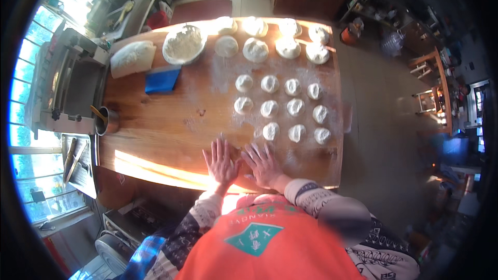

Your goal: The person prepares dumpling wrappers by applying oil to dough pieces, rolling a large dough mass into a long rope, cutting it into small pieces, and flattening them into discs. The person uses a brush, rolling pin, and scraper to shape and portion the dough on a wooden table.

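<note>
My left hand (223, 164) is palm down at the near edge of a wooden table (163, 124), its fingers spread. Beside it my right hand (264, 166) also faces down, fingers apart. No held thing shows in either hand; what may be under the palms is hidden. Just past my right fingertips sits a small floured round of dough (270, 131), the nearest left one of several in rows. Another dough round (297, 133) lies to its right. Larger rounds of dough (255, 49) stand in two rows along the far side.
At the far left are a bowl of flour (184, 44), a white bag (133, 59) and a blue flat scraper or sheet (162, 80). A metal pot (108, 121) with a yellow handle sits at the left edge, near a metal machine (78, 85). A perforated tray (81, 165) holds sticks.
</note>
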Tool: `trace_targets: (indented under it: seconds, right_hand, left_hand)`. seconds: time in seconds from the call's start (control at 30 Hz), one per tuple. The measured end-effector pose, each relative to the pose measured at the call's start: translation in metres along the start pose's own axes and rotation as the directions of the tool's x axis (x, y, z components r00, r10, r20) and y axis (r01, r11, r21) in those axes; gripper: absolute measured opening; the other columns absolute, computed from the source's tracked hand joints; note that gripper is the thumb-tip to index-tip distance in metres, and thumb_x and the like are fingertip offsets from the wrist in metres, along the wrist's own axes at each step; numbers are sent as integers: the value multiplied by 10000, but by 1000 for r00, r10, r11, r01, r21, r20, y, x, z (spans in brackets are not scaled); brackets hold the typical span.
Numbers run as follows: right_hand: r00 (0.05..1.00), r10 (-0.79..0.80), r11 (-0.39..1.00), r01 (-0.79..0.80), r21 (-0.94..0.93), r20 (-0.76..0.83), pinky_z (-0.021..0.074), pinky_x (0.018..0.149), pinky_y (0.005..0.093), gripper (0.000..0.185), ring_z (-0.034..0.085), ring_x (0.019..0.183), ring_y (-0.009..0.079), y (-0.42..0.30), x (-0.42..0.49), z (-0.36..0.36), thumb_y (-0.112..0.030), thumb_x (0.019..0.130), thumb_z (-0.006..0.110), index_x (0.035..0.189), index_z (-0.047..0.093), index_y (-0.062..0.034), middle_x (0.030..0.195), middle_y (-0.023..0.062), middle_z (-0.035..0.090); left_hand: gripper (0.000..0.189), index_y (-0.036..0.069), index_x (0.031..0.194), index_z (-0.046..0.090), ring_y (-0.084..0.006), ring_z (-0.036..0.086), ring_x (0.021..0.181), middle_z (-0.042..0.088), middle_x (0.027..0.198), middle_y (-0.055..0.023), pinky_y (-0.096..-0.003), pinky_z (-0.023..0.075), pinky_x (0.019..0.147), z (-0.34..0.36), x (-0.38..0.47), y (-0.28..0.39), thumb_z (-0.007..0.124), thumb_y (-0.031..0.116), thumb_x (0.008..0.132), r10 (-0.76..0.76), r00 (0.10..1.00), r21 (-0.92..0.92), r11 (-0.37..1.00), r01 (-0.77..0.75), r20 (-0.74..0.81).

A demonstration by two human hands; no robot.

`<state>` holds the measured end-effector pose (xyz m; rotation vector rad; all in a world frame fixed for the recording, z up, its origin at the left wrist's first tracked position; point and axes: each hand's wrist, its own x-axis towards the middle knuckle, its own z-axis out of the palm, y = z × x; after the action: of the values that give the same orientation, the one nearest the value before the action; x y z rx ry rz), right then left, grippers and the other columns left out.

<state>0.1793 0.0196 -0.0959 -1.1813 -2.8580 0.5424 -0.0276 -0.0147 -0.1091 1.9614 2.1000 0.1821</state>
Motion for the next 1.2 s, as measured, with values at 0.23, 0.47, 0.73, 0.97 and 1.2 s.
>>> trace_targets:
  seconds: [0.23,0.47,0.73,0.97,1.2]
  right_hand:
    - [997,-78,996,78,-37,21,91,1257,659,929,169,1592,383,6,17,-2,-643,906,609,1619,358,-102,1709,163,251]
    - [938,189,828,7,560,-290,404,1162,509,500,540,1343,393,38,11,-18,-323,898,717,1306,661,-40,1418,208,603]
    - [817,395,914,-303,270,-420,479,1021,476,490,592,1179,387,124,-26,-63,-165,803,807,1267,660,-103,1288,182,629]
    - [861,434,876,-336,345,-264,481,1025,546,509,588,1176,424,65,-91,-3,-194,802,830,1270,651,-101,1267,224,596]
    - [896,333,943,-314,111,-295,292,1191,614,646,382,1471,392,40,-82,-10,-387,930,710,1467,522,-80,1545,194,463]
  left_hand:
    - [767,85,1617,372,-397,252,1572,322,1695,-148,-645,76,1268,3,20,-3,528,490,985,72,993,39,997,-69,-89]
    - [579,40,1525,465,-372,481,1414,532,1505,-176,-486,364,1192,3,13,-24,537,74,951,-206,943,-752,656,-64,-261]
    - [673,-16,1525,444,-351,336,1532,414,1616,-192,-472,223,1290,17,22,101,623,332,978,345,938,-291,893,-342,-43]
    - [821,-10,1579,364,-354,254,1575,319,1674,-206,-494,189,1301,33,-11,88,656,416,941,324,946,-158,935,-316,26]
    - [789,30,1600,372,-316,231,1595,309,1693,-173,-606,83,1288,25,-11,96,583,450,966,373,925,-20,928,-373,75]
